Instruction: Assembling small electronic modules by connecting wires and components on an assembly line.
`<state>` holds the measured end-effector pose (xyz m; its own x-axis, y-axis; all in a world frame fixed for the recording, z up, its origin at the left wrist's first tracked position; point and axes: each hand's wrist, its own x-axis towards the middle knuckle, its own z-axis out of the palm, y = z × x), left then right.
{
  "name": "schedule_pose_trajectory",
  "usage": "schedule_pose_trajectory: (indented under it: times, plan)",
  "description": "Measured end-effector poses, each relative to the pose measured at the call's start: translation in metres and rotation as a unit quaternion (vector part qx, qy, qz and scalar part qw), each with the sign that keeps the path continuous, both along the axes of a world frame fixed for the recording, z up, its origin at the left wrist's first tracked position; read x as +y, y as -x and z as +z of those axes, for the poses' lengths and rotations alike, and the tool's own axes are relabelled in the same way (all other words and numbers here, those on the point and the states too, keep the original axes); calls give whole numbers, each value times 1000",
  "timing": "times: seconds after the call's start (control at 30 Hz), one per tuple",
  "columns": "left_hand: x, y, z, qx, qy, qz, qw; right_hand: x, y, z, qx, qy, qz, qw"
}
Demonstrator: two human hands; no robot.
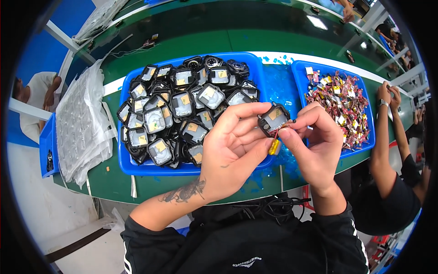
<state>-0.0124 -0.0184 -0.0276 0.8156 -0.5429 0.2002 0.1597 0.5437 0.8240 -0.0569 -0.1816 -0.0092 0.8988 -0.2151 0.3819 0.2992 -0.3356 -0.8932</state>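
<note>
My left hand (232, 146) grips a small black square casing (273, 118) with a grey and tan inside, raised above the green bench. From the casing hang thin red wires and a small yellow part (273, 147). My right hand (315, 144) pinches those wires at the casing's right edge with thumb and fingertips. Just behind my left hand stands a blue tray (150, 170) piled with several similar black casings (175, 112).
A second blue tray (301, 68) at the right holds several small red and yellow wired parts (340, 102). Stacked clear plastic blister sheets (82, 123) lie at the left. A co-worker's arm (383, 150) rests at the bench's right end. Another person (34, 98) sits far left.
</note>
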Motion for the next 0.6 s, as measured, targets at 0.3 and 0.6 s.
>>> schedule_pose_trajectory:
  times: [0.3, 0.6]
  plan:
    - [-1, 4, -2, -2, -27, 54, 998, 12, -1, -5, 55, -139, 5, 989]
    - [8, -4, 8, -31, -74, 126, 989, -4, -29, 14, 170, -182, 100, 963]
